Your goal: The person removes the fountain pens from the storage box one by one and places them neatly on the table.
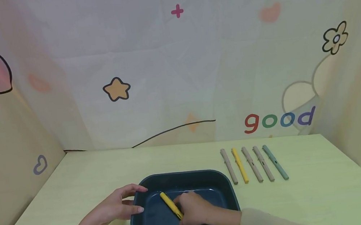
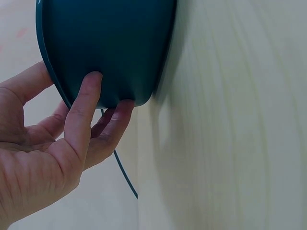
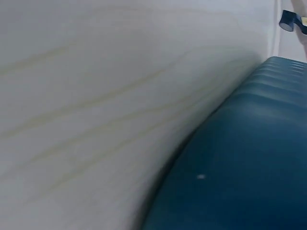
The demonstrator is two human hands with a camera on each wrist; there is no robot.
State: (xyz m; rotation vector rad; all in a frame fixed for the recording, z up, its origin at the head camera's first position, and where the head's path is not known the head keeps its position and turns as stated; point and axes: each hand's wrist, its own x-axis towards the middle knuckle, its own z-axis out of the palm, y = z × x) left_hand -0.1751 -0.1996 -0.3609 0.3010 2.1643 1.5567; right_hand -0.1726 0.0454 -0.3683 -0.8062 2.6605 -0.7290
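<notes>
A dark blue rectangular basin with rounded corners stands at the front of the table. My left hand holds its left side, with fingertips over the rim; in the left wrist view, fingers press the outer wall. Inside the basin, my right hand reaches down and grips a yellow pen around its middle. The pen slants, both ends showing past the hand. Some of the right fingers are hidden by the hand's back. The right wrist view shows only the basin's outer wall near the hand.
To the right behind the basin, several capped pens lie side by side: grey ones, a yellow one and a green one. The pale wood-grain table ends at a printed cloth backdrop that also encloses both sides.
</notes>
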